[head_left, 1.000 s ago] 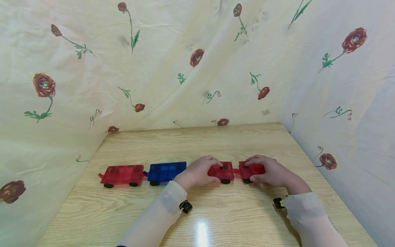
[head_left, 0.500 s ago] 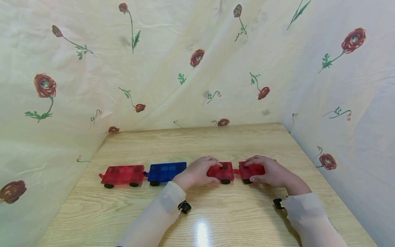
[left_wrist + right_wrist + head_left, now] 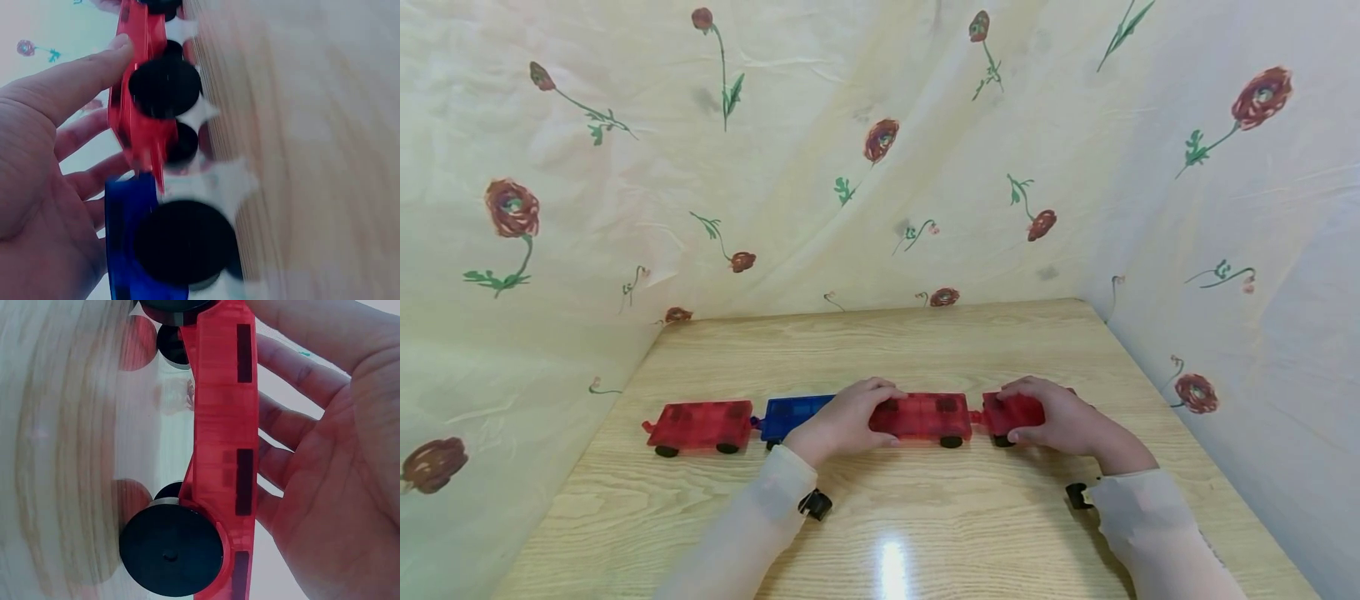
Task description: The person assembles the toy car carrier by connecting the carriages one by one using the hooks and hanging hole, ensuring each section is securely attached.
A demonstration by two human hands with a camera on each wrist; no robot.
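Translucent toy train cars stand in a row on the table. My left hand [image 3: 842,421] spans the blue train car's right end and the left end of a red train car [image 3: 928,417], thumb in front and fingers behind, loosely spread. The blue train car [image 3: 790,415] is partly hidden by it; the left wrist view shows blue meeting red there. My right hand [image 3: 1063,421] holds the rightmost red train car [image 3: 1018,408], thumb at its front and fingers behind. A small red hook [image 3: 976,417] bridges the two right-hand cars. The rightmost car's right end is hidden.
At the left end of the row stands another red train car [image 3: 700,425], hooked to the blue one. All rest on a light wooden table [image 3: 925,517]. A flower-patterned cloth [image 3: 790,167] encloses its back and sides. A black wrist camera [image 3: 815,504] hangs at my left sleeve.
My left hand has slid left along the middle red train car, from its body to its join with the blue one. The cars and my right hand have stayed put.
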